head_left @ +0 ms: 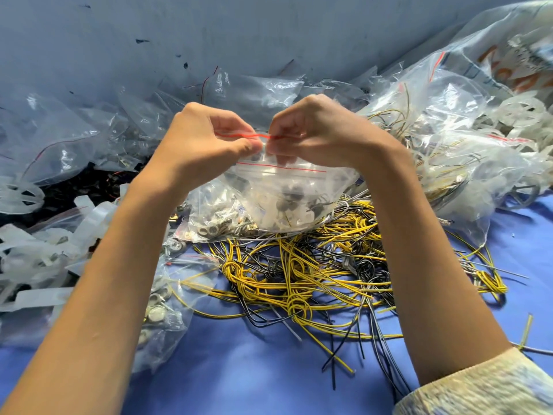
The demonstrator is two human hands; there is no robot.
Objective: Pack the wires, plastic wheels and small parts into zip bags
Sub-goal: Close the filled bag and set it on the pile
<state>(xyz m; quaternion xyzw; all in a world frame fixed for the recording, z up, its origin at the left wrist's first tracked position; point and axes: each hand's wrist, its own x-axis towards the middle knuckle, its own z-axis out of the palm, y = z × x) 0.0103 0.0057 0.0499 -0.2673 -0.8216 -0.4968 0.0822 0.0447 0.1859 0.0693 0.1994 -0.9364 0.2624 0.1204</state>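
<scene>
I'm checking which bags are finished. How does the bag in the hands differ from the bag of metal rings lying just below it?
The held bag is kept upright, pinched at its red-striped top by the left hand and the right hand; the ring bag lies slumped on the blue table, with no hand on it. The held bag carries dark and whitish parts; the ring bag carries shiny metal rings. Both are clear plastic.

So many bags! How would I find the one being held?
Find the big tangle of yellow and black wires on the blue table. Just above it hangs a clear zip bag with dark small parts inside. It is the only bag lifted up, with the left hand and right hand pinching its red strip; the rest lie around.
</scene>
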